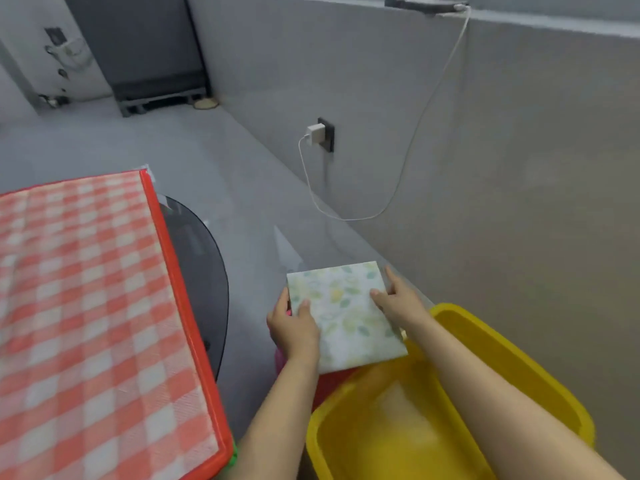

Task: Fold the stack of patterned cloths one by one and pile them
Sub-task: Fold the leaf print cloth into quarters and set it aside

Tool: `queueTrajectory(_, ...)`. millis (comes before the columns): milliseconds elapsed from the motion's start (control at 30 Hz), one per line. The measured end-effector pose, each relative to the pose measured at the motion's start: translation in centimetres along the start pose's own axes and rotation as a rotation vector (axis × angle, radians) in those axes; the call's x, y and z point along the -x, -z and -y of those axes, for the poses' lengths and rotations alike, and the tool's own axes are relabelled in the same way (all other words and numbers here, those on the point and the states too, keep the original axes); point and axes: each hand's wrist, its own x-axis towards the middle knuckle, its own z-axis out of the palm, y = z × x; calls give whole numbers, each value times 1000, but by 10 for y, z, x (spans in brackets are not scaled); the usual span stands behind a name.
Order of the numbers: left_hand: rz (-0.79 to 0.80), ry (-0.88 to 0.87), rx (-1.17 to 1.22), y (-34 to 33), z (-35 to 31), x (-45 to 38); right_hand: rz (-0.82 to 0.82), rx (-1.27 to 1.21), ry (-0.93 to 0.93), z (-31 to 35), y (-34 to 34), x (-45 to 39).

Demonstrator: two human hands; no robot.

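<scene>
Hands, left hand [292, 327] and right hand [396, 301], hold folded cloth [346, 315] by its sides.

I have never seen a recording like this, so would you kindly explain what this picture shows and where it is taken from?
There is no machine here: the single picture comes from a camera worn on a person's head, looking down at their two bare arms. The left hand and right hand hold a folded, leaf-patterned pale cloth by its opposite edges, thumbs on top. Something red and pink shows under the cloth, too hidden to identify. Nearest the camera sits a yellow plastic tub. On the left is a red-and-white checked mat with a red border. A white charger is plugged into the grey wall.
</scene>
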Motion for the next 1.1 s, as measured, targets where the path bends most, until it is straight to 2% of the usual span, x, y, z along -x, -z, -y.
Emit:
queueTrajectory(100, -11, 30, -47, 3, 11, -20, -40, 27, 2, -17, -23, -8)
queueTrajectory(200, 98, -29, -171, 5, 28, -30, -94, 87, 99, -30, -43, -15)
queueTrajectory(300, 201, -98, -407, 8, 51, -34, -56, 246, 160, -40, -58, -22)
queueTrajectory(400, 215, -164, -635, 9, 70, -34, -2, 391, 154, -49, -67, -26)
queueTrajectory(600, 273, -248, -879, 7, 81, -35, -35, 693, 154, -58, -77, -30)
queueTrajectory(733, 334, -264, -974, 3, 82, -38, -84, 765, 159, -59, -76, -35)
queueTrajectory(900, 373, -214, -1070, -3, 80, -40, -100, 1007, 150, -64, -77, -34)
queueTrajectory(1100, 347, -197, -1112, -4, 69, -36, -72, 1001, 92, -62, -74, -30)
